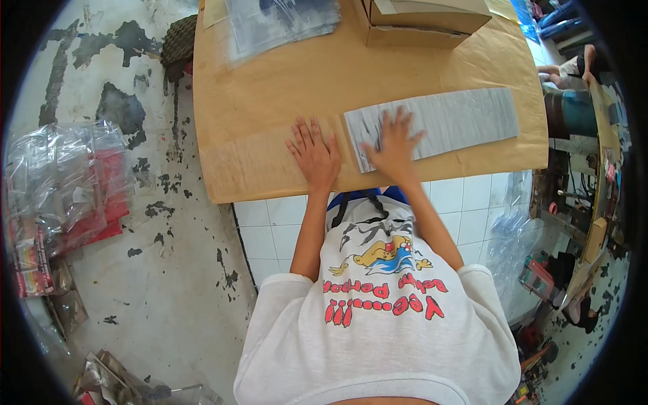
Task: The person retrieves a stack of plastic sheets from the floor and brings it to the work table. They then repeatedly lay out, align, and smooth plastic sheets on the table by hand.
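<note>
A long, flat grey sheet or stack of sheets (466, 121), streaked and plastic-looking, lies on the brown-covered table (270, 81). Over its left end, my right hand (393, 145) is spread open, palm down and slightly blurred. My left hand (316, 158) rests flat on the table to the left of the grey piece, fingers apart. Under and beside it seems to lie a thin see-through film (253, 162), hard to tell from the brown cover. Neither hand grips anything.
At the table's far side lie a pile of clear plastic sheets (283, 34) and a cardboard box (422, 27). Plastic-wrapped bundles (74, 182) sit on the floor to the left. Crumpled clear plastic (506, 236) and a cluttered bench (594, 229) are on the right, with another person (574, 67) beyond.
</note>
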{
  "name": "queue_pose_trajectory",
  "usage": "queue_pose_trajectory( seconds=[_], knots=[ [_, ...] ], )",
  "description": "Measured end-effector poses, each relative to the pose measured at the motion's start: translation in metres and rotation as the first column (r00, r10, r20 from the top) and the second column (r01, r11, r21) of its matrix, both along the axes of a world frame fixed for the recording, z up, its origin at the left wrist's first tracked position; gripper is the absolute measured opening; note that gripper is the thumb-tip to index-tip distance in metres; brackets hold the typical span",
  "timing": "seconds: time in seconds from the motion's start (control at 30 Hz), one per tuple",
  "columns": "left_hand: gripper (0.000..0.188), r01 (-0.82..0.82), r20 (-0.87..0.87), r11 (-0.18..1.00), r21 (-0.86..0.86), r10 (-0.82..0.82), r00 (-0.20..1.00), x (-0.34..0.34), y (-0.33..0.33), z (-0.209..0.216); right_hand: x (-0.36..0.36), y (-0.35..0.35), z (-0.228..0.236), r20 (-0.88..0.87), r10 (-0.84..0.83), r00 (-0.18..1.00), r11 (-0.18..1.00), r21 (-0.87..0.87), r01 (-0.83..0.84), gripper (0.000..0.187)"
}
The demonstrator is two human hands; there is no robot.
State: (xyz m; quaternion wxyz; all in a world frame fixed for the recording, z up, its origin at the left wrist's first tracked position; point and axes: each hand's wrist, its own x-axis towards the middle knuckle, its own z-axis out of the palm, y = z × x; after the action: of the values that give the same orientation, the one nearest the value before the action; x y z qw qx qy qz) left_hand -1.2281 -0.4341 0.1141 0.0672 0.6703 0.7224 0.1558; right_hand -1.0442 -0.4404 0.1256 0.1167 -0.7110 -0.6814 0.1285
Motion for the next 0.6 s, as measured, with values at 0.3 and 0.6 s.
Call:
queue_pose_trajectory(
  seconds=[0.3,0.6],
  knots=[
    [0.064,0.110,0.027,0.994,0.009,-0.110,0.994,-0.005,-0.001,0.005,-0.043,0.011,-0.001,0.278,-0.010,0.961,0.994,-0.106,0.041,0.078],
    [0.068,0.190,-0.004,0.981,0.049,-0.190,0.982,-0.072,0.016,-0.004,0.160,0.045,0.204,-0.373,-0.116,0.921,0.993,-0.065,0.099,0.052]
  ],
)
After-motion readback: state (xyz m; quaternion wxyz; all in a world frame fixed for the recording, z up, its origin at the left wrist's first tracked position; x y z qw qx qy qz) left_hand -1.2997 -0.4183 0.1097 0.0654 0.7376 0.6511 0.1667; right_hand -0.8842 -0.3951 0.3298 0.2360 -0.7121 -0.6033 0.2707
